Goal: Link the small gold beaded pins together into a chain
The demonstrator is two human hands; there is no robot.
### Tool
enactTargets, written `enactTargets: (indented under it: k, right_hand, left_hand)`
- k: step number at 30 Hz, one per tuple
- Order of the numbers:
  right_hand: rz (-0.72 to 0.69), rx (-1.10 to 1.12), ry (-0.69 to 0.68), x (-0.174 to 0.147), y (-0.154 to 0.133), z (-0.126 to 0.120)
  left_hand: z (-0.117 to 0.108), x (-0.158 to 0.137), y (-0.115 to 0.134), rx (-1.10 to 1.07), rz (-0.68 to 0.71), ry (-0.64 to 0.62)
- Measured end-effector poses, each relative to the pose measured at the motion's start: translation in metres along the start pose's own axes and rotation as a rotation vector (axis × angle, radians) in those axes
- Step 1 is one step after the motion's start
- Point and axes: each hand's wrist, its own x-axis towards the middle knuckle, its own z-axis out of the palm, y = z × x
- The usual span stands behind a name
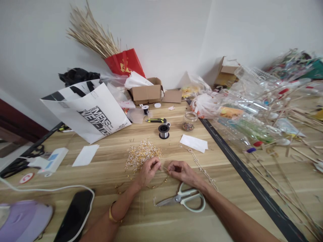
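My two hands meet over the wooden table (106, 168); my left hand (148, 172) and my right hand (182, 172) both pinch a thin wire strand (165, 169) strung between them, fingertips closed on it, just in front of one glittering heap of gold beadwork (141, 155); a beaded length (158, 184) curves under my left wrist. One pair of white-handled scissors (185, 198) lies just below my right hand; one metal chain (203, 169) runs beside it. Two wire spools stand farther back, a bigger silver one (164, 131) and a smaller dark one (145, 109); one small round glass jar (189, 121) holds mixed beads; one open cardboard box (147, 92) sits by the wall; one yellow-black utility knife (155, 120) lies between the spools; two white paper slips lie flat, one (194, 143) by the jar, one (85, 155) on the left.
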Motion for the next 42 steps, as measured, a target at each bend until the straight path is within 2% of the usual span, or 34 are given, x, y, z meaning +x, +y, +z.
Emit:
enactTargets:
  k: [13,29,42]
  right_hand:
    - [-0.033,-0.047,0.01,0.001,0.0032,-0.0015]
    - [0.069,0.099,0.001,0.0018,0.0052,-0.0002]
    - [0.082,0.095,0.003,0.0026,0.0032,-0.0003]
  left_hand:
    - [-0.0002,0.0004,0.0007,-0.001,-0.014,-0.012]
    - [-0.0005,0.0005,0.0018,0.007,-0.017,-0.012]
    - [-0.0003,-0.0005,-0.0004,0.007,-0.002,-0.004]
